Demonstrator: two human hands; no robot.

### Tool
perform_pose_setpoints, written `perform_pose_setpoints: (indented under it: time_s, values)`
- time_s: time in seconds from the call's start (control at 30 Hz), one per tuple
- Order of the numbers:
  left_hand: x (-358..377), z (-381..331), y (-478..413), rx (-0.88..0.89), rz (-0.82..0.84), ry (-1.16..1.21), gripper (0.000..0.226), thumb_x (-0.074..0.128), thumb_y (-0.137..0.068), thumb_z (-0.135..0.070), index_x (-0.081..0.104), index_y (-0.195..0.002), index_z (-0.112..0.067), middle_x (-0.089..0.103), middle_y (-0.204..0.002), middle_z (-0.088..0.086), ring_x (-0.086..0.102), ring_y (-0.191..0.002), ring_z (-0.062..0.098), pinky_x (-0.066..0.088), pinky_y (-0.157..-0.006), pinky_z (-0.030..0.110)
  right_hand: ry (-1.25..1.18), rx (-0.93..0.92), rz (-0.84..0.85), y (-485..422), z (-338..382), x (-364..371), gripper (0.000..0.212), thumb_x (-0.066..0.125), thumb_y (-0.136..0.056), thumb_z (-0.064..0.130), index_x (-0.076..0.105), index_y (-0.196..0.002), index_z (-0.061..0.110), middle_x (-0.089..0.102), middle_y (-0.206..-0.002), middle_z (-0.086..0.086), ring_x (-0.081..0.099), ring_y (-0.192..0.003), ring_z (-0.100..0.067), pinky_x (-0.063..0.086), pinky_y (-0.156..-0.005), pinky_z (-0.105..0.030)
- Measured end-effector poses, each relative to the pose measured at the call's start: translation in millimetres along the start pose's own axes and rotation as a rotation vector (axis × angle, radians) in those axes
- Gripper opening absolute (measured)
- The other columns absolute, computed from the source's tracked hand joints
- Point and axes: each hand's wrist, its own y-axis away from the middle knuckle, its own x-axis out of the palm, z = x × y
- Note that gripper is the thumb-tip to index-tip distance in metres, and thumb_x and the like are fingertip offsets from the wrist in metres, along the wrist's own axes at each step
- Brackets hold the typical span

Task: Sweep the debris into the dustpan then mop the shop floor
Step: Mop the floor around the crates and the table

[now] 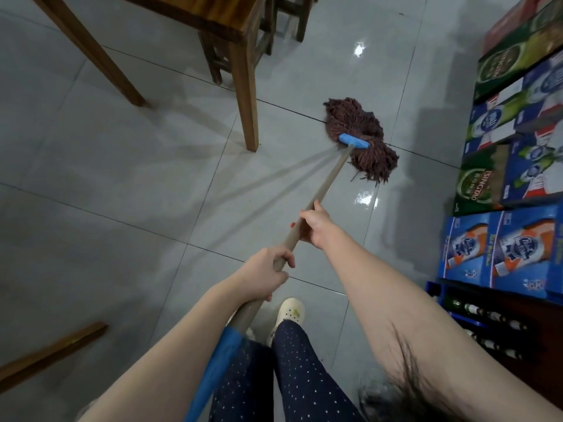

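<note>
A brown string mop head (359, 138) with a blue clamp (354, 141) lies flat on the wet, shiny grey tile floor (122, 166), ahead and right of centre. Its tan handle (327, 184) runs back toward me and ends in a blue grip. My right hand (315, 228) is closed around the handle further down. My left hand (266, 274) grips it closer to my body. No dustpan, broom or debris is in view.
A wooden table (213, 16) with legs (248, 95) stands ahead left, a stool (219, 56) beneath it. Stacked beer cartons (518, 153) and a crate of bottles (487, 324) line the right side. A wooden leg (51, 354) juts in lower left. My shoe (291, 313) is below.
</note>
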Motion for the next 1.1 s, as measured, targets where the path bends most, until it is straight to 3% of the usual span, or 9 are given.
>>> perform_pose_setpoints:
  time_s: [0.1, 0.23, 0.37, 0.53, 0.8, 0.93, 1.1]
  values:
    - [-1, 14, 17, -0.019, 0.022, 0.097, 0.023, 0.049, -0.084, -0.001, 0.054, -0.098, -0.018, 0.048, -0.086, 0.004, 0.045, -0.032, 0.012, 0.041, -0.036, 0.023, 0.003, 0.014, -0.008, 10, -15, 12, 0.074, 0.043, -0.096, 0.003, 0.007, -0.151, 0.037, 0.054, -0.094, -0.001, 0.054, -0.061, -0.018, 0.046, -0.054, -0.032]
    - [-7, 19, 36, -0.003, 0.047, 0.138, 0.023, 0.048, -0.083, 0.000, 0.052, -0.097, -0.018, 0.048, -0.079, 0.005, 0.045, -0.032, 0.011, 0.039, -0.036, 0.022, -0.020, 0.016, -0.025, 24, -22, 22, 0.074, 0.044, -0.097, 0.004, 0.008, -0.151, 0.038, 0.054, -0.106, -0.003, 0.056, -0.064, -0.020, 0.048, -0.057, -0.034]
    - [-27, 27, 54, 0.001, 0.047, 0.120, 0.024, 0.048, -0.084, 0.001, 0.053, -0.100, -0.016, 0.046, -0.077, 0.003, 0.047, -0.033, 0.014, 0.038, -0.035, 0.022, -0.022, 0.002, -0.021, 42, -28, 42, 0.074, 0.042, -0.097, 0.002, 0.006, -0.151, 0.037, 0.053, -0.091, -0.002, 0.055, -0.063, -0.019, 0.047, -0.055, -0.034]
    - [-25, 49, 92, -0.013, 0.069, 0.090, 0.024, 0.048, -0.085, 0.000, 0.052, -0.104, -0.014, 0.047, -0.076, 0.004, 0.046, -0.033, 0.009, 0.041, -0.037, 0.022, 0.005, 0.016, -0.002, 68, -56, 59, 0.073, 0.043, -0.097, 0.003, 0.006, -0.151, 0.037, 0.050, -0.088, -0.001, 0.055, -0.061, -0.019, 0.046, -0.052, -0.035]
    - [41, 62, 124, -0.085, 0.032, 0.056, 0.021, 0.051, -0.086, -0.008, 0.051, -0.102, -0.023, 0.053, -0.105, 0.012, 0.054, -0.043, 0.014, 0.043, -0.042, 0.021, 0.063, 0.040, 0.067, 86, -109, 23, 0.073, 0.043, -0.097, 0.003, 0.008, -0.151, 0.037, 0.048, -0.090, -0.002, 0.055, -0.060, -0.020, 0.047, -0.054, -0.034]
    - [96, 34, 125, -0.076, 0.016, 0.088, 0.022, 0.049, -0.088, -0.006, 0.050, -0.104, -0.021, 0.047, -0.093, 0.001, 0.052, -0.041, 0.012, 0.041, -0.039, 0.020, 0.132, 0.040, 0.093, 88, -116, -27, 0.072, 0.041, -0.098, 0.004, 0.006, -0.151, 0.038, 0.048, -0.091, -0.002, 0.054, -0.062, -0.021, 0.047, -0.055, -0.034]
    - [143, 13, 121, -0.091, -0.042, 0.154, 0.023, 0.047, -0.087, -0.006, 0.050, -0.097, -0.026, 0.051, -0.096, 0.006, 0.052, -0.047, 0.013, 0.039, -0.038, 0.018, 0.160, 0.048, 0.106, 93, -115, -68, 0.071, 0.040, -0.099, 0.004, 0.006, -0.151, 0.039, 0.046, -0.088, -0.004, 0.051, -0.063, -0.021, 0.046, -0.058, -0.037]
